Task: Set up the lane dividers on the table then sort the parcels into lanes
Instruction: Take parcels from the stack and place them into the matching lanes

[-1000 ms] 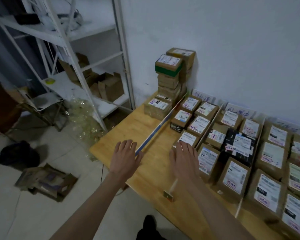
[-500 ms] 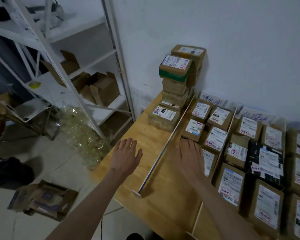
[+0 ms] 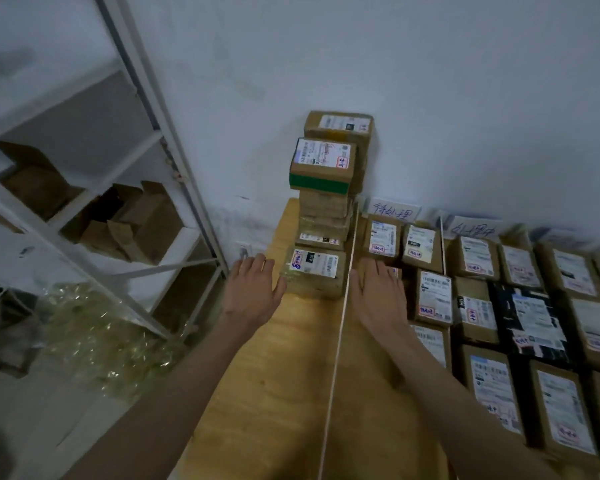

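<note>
A thin white lane divider (image 3: 340,327) runs down the wooden table (image 3: 284,393) from the wall toward me. Left of it stands a tall stack of cardboard parcels (image 3: 326,188), and a low labelled parcel (image 3: 314,271) sits in front of the stack. My left hand (image 3: 252,294) is flat with straight fingers just left of that low parcel, its thumb near the parcel's corner. My right hand (image 3: 378,296) is flat with straight fingers just right of the divider, over the first lane. Several labelled parcels (image 3: 433,296) fill the lanes to the right.
Handwritten paper signs (image 3: 394,211) lean on the wall behind the lanes. A second divider (image 3: 442,226) stands further right. A white metal shelf rack (image 3: 160,140) with open cardboard boxes stands left of the table. Crumpled clear plastic (image 3: 108,341) lies on the floor beside it.
Both hands have moved forward toward the wall, to either side of the low parcel and the divider. The view has swung so the divider now runs straight away from me.
</note>
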The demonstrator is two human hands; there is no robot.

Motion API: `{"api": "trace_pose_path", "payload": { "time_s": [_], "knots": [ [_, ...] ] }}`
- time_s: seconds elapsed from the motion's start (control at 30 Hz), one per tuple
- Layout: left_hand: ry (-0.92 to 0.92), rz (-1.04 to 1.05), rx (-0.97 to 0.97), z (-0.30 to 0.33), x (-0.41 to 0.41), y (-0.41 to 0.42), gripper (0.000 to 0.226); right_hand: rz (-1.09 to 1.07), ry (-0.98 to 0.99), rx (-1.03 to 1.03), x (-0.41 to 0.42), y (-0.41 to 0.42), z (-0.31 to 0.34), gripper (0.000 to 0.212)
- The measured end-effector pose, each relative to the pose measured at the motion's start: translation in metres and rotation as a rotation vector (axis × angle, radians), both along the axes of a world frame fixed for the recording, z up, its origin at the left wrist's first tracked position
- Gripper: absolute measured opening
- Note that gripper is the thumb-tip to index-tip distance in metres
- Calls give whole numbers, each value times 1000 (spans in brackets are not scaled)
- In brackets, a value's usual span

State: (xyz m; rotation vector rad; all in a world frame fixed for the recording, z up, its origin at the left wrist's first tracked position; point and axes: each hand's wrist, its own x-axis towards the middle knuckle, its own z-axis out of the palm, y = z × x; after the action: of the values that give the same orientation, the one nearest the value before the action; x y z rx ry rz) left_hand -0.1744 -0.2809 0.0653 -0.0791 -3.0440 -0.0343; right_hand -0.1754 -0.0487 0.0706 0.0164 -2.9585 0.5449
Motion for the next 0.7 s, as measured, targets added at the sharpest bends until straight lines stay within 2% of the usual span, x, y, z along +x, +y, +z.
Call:
{"api": "trace_pose_path", "payload": {
  "time_s": [0.27,0.47,0.7],
  "knots": [
    [40,-99,25,39,-128,-25,53,-134,48,-108,-100,-26,29,34],
    [-26,-48,268,54,-205,-12,52,-190,0,-198,-176,-32,42,37],
    [-102,41,380,52,-256,-2,59,-252,-127,-275,-238,-37,35,42]
  ]
}}
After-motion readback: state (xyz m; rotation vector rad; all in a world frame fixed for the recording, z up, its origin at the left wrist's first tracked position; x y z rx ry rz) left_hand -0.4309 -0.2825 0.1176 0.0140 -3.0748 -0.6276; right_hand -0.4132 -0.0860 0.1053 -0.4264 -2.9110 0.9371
